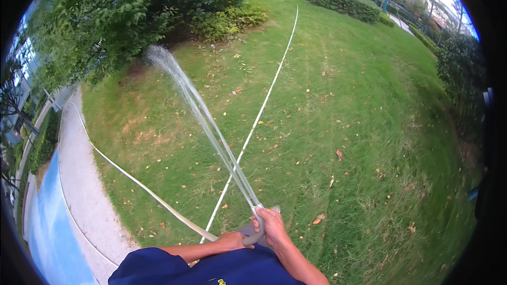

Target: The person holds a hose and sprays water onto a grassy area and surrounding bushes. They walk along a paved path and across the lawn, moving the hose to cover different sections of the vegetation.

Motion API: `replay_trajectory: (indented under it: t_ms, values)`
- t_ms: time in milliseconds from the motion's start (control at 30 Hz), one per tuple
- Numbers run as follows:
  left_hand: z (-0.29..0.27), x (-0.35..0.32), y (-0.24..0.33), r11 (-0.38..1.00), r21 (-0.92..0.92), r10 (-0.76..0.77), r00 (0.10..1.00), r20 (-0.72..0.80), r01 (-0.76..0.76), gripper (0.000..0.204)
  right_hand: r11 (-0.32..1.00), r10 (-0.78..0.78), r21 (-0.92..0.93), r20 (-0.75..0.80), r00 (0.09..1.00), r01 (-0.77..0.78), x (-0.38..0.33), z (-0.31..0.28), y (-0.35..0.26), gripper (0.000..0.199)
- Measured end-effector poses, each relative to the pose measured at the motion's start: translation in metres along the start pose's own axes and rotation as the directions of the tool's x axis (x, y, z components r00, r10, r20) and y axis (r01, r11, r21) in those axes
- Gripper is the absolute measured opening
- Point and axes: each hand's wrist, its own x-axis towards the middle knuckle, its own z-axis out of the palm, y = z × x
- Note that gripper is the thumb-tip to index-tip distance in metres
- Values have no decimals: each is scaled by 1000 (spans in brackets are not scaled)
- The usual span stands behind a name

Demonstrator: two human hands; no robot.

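Both hands grip closed on the grey hose end (257,228) near me, right hand (273,227) pinching the mouth, left hand (231,240) behind, so I'd judge steady thumb pressure keeps the water jet (203,119) reaching the far-left shrubs (132,16).

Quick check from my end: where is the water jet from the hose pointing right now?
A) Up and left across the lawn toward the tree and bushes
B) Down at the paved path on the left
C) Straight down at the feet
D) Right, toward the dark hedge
A: the water jet leaves the hose end held in the right hand and arcs up-left over the grass toward the tree.
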Motion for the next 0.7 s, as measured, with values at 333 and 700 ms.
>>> replay_trajectory:
  t_ms: [333, 700]
  values:
    - [-99, 195, 135, 987, -14, 159, 987, 41, -158, 52, 994, -58, -100, -145, 988, 43, 107, -103, -192, 25]
    - [-221, 291, 234, 992, -113, -52, 998, -21, 49, 44, 987, 99, -132, 58, 993, -91, 235, -159, -340, 25]
